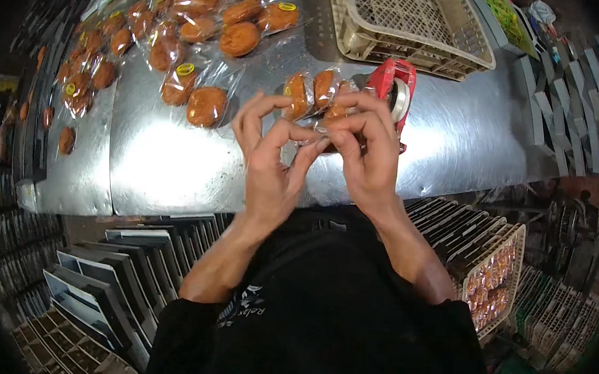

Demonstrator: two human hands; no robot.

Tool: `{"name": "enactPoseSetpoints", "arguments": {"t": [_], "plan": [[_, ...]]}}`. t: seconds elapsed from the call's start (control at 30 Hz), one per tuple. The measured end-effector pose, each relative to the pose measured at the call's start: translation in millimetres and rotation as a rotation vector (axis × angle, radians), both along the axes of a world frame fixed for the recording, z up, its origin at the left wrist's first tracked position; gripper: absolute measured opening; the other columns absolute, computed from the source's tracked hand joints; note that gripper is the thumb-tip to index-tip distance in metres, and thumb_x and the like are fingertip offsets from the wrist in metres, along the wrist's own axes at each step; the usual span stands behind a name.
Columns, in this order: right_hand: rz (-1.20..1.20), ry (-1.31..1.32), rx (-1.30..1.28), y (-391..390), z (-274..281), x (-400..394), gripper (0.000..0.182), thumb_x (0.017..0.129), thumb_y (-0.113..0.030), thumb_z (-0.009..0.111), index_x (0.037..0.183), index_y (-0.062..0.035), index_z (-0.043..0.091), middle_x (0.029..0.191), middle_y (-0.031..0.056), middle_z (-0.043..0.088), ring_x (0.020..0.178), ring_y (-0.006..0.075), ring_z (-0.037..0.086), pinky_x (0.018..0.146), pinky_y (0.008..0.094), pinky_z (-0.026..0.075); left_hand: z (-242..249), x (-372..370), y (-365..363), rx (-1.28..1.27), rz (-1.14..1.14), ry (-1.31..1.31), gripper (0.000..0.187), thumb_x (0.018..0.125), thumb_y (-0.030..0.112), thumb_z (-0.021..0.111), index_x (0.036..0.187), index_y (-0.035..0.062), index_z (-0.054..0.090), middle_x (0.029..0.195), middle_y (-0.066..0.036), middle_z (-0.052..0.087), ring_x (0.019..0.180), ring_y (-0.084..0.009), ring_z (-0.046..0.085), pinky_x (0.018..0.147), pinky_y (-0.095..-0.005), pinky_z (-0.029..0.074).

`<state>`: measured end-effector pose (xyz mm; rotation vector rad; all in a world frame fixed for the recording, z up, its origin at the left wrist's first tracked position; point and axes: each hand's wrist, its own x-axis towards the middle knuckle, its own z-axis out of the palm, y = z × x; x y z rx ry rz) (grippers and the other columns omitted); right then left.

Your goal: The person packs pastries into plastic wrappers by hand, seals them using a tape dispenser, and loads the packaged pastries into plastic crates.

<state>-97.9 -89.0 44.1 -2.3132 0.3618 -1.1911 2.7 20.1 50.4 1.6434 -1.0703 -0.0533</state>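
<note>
Just in front of my body, both hands are raised over the steel table. My left hand [270, 153] has thumb and forefinger closed on the gathered near end of a clear plastic bag. My right hand [369, 150] pinches the same end, its fingertips almost touching the left ones. Beyond my fingers, brown buns [297, 97] in clear wrap lie on the table, one with a yellow label; my fingers partly hide them. Right beside them stands a red bag-sealing tape dispenser [396, 82] with a white roll, close behind my right hand.
Many brown buns [239, 39] in clear bags with yellow labels cover the left of the steel table [450, 150]. A beige plastic crate [408, 55] stands at the back. Stacked trays [94, 290] are at lower left, and a crate of wrapped goods [492, 286] at lower right.
</note>
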Motion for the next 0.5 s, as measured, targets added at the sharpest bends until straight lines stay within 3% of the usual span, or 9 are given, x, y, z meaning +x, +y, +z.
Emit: {"name": "enactPoseSetpoints", "arguments": {"t": [0.07,0.13,0.2,0.23,0.27,0.33,0.37,0.43,0.5], "plan": [[0.095,-0.255,0.972,8,-15,1,0.006,0.087,-0.002,0.065,0.086,-0.0012,0.059,0.110,0.0118,0.059,0.104,0.0206,0.056,0.091,0.0347,0.045,-21,-12,-17,0.002,0.089,-0.067,0.013,0.083,0.006,0.074,0.078,0.0029,0.063,0.089,-0.004,0.060,0.076,-0.0086,0.054,0.069,-0.0238,0.045],[-0.016,-0.276,0.961,14,-17,-1,0.004,0.092,-0.004,0.059,0.096,-0.0017,0.058,0.113,0.0101,0.059,0.105,0.0160,0.055,0.091,0.0308,0.045,-39,-22,-36,-0.170,0.083,0.887,0.021,0.085,0.004,0.072,0.078,0.0049,0.052,0.088,-0.003,0.055,0.075,-0.0067,0.048,0.065,-0.0216,0.041],[-0.035,-0.522,1.135,11,-9,-8,0.017,0.091,-0.004,0.061,0.107,-0.0034,0.054,0.110,0.0090,0.059,0.101,0.0145,0.056,0.088,0.0281,0.045,-39,-29,-51,-0.377,0.027,0.894,0.029,0.086,0.001,0.070,0.085,0.0086,0.041,0.086,-0.001,0.050,0.075,-0.0053,0.045,0.064,-0.0200,0.038],[-0.171,-0.401,0.907,1,-18,-23,0.025,0.092,-0.007,0.060,0.115,-0.0045,0.051,0.109,0.0084,0.059,0.098,0.0136,0.056,0.083,0.0261,0.046,-40,-28,-51,-0.369,-0.024,0.868,0.032,0.086,0.000,0.069,0.089,0.0093,0.039,0.084,-0.001,0.049,0.073,-0.0053,0.045,0.063,-0.0195,0.038],[-0.344,-0.270,0.924,-7,-22,-43,0.024,0.092,-0.015,0.063,0.112,-0.0032,0.055,0.107,0.0107,0.059,0.092,0.0185,0.058,0.080,0.0308,0.047,-39,-26,-48,-0.361,-0.071,0.841,0.035,0.086,-0.002,0.068,0.093,0.0100,0.036,0.083,-0.001,0.047,0.072,-0.0053,0.045,0.063,-0.0191,0.039],[-0.615,0.205,0.317,-34,-68,-78,0.026,0.089,-0.023,0.067,0.098,0.0012,0.063,0.100,0.0138,0.059,0.090,0.0250,0.057,0.081,0.0354,0.045,-38,-23,-42,-0.330,-0.085,0.872,0.035,0.086,-0.003,0.068,0.094,0.0099,0.037,0.083,-0.001,0.048,0.072,-0.0055,0.046,0.064,-0.0194,0.040],[-0.626,0.203,0.314,-41,-81,-76,0.026,0.089,-0.023,0.067,0.098,0.0012,0.063,0.100,0.0138,0.059,0.090,0.0250,0.057,0.081,0.0354,0.045,-40,-20,-40,-0.304,-0.090,0.852,0.034,0.086,-0.003,0.067,0.093,0.0101,0.037,0.081,-0.001,0.048,0.072,-0.0061,0.046,0.065,-0.0198,0.040],[-0.669,0.184,0.741,-52,-97,-71,0.031,0.085,-0.027,0.069,0.079,0.0039,0.067,0.091,0.0153,0.058,0.089,0.0286,0.055,0.084,0.0379,0.042,-38,-18,-40,-0.278,-0.100,0.826,0.033,0.087,-0.004,0.066,0.092,0.0103,0.037,0.080,-0.001,0.048,0.072,-0.0068,0.046,0.065,-0.0193,0.041],[-0.657,0.118,0.734,-52,-79,-61,0.032,0.085,-0.026,0.069,0.076,0.0046,0.067,0.088,0.0152,0.058,0.089,0.0282,0.054,0.083,0.0371,0.042,-43,-15,-36,-0.260,-0.092,0.810,0.033,0.087,-0.004,0.066,0.092,0.0103,0.037,0.080,-0.002,0.048,0.072,-0.0067,0.046,0.065,-0.0197,0.041]]}}
